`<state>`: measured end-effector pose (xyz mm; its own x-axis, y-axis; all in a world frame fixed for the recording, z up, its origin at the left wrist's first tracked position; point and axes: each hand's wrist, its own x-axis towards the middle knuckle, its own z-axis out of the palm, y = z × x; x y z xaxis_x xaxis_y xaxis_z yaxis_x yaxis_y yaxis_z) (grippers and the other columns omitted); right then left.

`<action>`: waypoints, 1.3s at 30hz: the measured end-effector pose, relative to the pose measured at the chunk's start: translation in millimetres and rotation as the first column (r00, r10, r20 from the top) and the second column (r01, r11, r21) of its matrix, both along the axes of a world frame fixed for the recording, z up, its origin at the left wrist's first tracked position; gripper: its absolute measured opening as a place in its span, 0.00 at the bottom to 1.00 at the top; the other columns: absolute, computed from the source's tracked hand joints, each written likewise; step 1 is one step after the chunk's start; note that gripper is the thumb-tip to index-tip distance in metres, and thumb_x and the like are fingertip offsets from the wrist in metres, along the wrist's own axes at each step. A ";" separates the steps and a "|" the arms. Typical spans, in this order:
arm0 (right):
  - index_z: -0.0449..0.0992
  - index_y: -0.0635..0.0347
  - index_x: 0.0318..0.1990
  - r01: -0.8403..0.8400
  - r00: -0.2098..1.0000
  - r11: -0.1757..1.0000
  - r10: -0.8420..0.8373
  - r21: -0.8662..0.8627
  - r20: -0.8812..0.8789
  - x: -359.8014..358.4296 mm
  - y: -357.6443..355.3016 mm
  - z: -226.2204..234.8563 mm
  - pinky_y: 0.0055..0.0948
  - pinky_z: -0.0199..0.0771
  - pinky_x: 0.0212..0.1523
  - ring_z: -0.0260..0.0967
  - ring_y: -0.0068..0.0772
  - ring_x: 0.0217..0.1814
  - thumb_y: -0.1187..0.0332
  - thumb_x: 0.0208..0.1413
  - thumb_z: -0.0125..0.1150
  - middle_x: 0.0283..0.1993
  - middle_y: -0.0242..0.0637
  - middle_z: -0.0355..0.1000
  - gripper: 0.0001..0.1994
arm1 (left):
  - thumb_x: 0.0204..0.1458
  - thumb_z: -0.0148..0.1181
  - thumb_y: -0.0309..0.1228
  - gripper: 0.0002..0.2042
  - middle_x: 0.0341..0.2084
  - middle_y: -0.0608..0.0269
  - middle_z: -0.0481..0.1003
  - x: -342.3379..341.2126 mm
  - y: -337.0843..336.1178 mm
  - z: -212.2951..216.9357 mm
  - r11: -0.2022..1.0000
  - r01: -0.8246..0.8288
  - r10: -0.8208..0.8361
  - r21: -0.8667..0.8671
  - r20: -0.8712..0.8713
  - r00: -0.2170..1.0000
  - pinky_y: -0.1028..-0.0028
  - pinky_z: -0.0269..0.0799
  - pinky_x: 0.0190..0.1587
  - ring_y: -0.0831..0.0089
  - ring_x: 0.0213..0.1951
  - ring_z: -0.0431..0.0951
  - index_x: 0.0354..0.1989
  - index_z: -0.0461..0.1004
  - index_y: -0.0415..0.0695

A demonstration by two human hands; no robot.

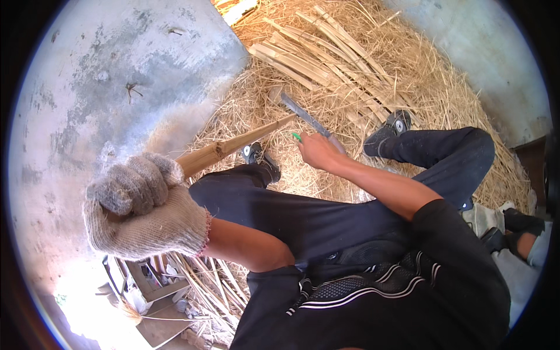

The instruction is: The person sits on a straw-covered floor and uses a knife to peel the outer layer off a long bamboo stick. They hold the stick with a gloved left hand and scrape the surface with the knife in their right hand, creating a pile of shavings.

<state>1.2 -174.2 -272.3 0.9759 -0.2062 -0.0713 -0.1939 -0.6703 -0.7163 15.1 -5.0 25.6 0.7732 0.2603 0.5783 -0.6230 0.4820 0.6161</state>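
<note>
My left hand (pixel 137 204), in a grey knitted glove, is closed around the near end of a tan bamboo stick (pixel 217 151). The stick slants away to the right, and its far end meets the blade of a long knife (pixel 305 115). My bare right hand (pixel 319 153) is bent round beside the knife's pale handle and appears to grip it, though its fingers are partly hidden. A small green thing (pixel 297 137) shows at the fingertips; its kind is unclear. Both hands are above the space between my dark-trousered legs.
Split bamboo strips (pixel 326 61) lie on a thick layer of pale shavings (pixel 431 87). A whitish wall (pixel 128 70) rises at left, another at far right. More thin strips (pixel 213 286) and a wooden frame (pixel 154 286) lie lower left. Part of another person (pixel 528 245) shows at right.
</note>
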 end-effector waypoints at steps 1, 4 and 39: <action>0.66 0.70 0.47 -0.007 0.998 1.000 0.007 0.004 0.059 -5.7 5.2 9.3 0.50 0.73 0.29 0.72 0.60 0.24 0.61 0.66 0.45 0.27 0.58 0.73 0.17 | 0.47 0.40 0.32 0.15 0.04 0.75 0.47 0.2 3.3 -3.1 1.000 0.003 -0.003 -0.011 -0.001 1.000 0.76 0.45 0.08 0.82 0.07 0.44 0.08 0.52 0.54; 0.64 0.69 0.48 -0.045 0.999 0.982 0.042 0.183 0.017 -22.4 20.8 81.2 0.51 0.70 0.29 0.71 0.61 0.23 0.60 0.66 0.45 0.21 0.57 0.71 0.17 | 0.49 0.40 0.32 0.16 0.04 0.75 0.48 1.1 11.2 -7.4 0.989 0.124 -0.129 0.082 0.052 0.990 0.76 0.48 0.07 0.82 0.07 0.45 0.09 0.54 0.54; 0.66 0.65 0.39 -0.042 0.996 0.996 0.035 0.084 0.083 -47.7 28.9 96.8 0.53 0.72 0.26 0.71 0.63 0.23 0.63 0.65 0.48 0.20 0.54 0.71 0.12 | 0.54 0.57 0.39 0.16 0.06 0.77 0.62 41.0 74.9 -35.9 0.582 0.616 -0.811 0.530 0.328 0.484 0.84 0.58 0.07 0.86 0.06 0.60 0.15 0.66 0.52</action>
<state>-46.5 -145.3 -175.5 0.9863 -0.1646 -0.0076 -0.1080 -0.6115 -0.7839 56.1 69.9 -10.3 0.1752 -0.5069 0.8440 -0.3871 0.7527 0.5325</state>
